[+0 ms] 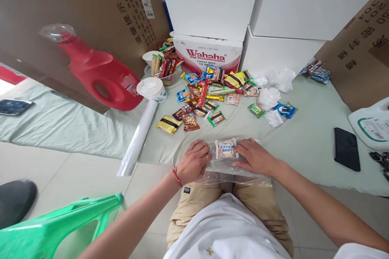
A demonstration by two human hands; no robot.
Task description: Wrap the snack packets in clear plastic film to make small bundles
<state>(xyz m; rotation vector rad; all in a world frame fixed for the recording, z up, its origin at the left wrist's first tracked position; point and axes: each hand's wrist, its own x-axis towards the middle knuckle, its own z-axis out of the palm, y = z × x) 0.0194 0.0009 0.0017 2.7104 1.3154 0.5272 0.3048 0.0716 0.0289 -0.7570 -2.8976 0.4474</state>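
A small white snack packet [225, 149] with blue lettering lies on a sheet of clear plastic film [219, 166] at the table's front edge. At the film's left side, my left hand [194, 161] has its fingers curled down on the plastic, apart from the packet. My right hand [255, 156] takes the packet's right end between fingertips and thumb, with film under the palm. Part of the film hangs over the edge above my lap. Beyond my hands, a heap of wrapped snacks [202, 93] spreads across the cloth.
A roll of clear film [138, 139] lies left, by a white paper cup [152, 90] and a red jug [100, 75]. Crumpled clear plastic [269, 97] sits back right. A black phone [347, 149] and white jug [372, 125] are right. A Wahaha carton [209, 54] stands behind.
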